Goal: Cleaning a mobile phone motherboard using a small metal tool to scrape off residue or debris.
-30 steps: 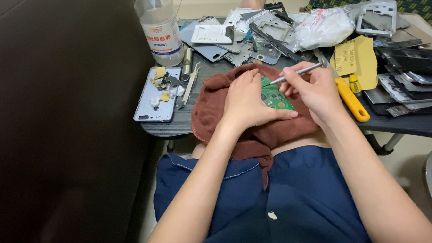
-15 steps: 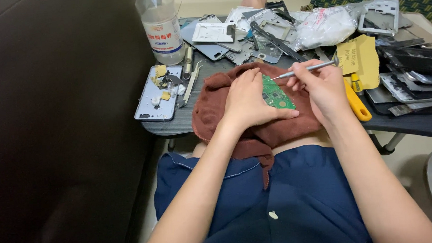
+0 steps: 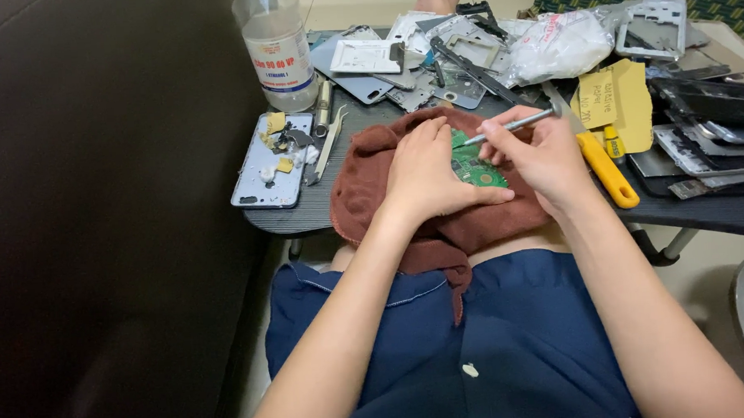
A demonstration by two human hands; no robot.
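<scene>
A small green circuit board (image 3: 477, 168) is seen at the centre of the frame, laid on a rumpled dark red cloth (image 3: 371, 184) that hangs over the near edge of a dark ribbed table (image 3: 305, 216). The board is pressed down by the left hand (image 3: 425, 175), whose fingers are spread flat across its left side and thumb stretched under its lower edge. A thin silver metal tool (image 3: 511, 127) is pinched between the curled fingers of the right hand (image 3: 537, 156), just right of the board (its tip is pointed at the board's upper edge, though contact cannot be told). At the upper left a clear plastic bottle (image 3: 277, 42) is stood, and below it a pale phone back cover (image 3: 271, 159) strewn with small parts. A yellow-handled tool (image 3: 606, 169) is laid to the right of the hands.
</scene>
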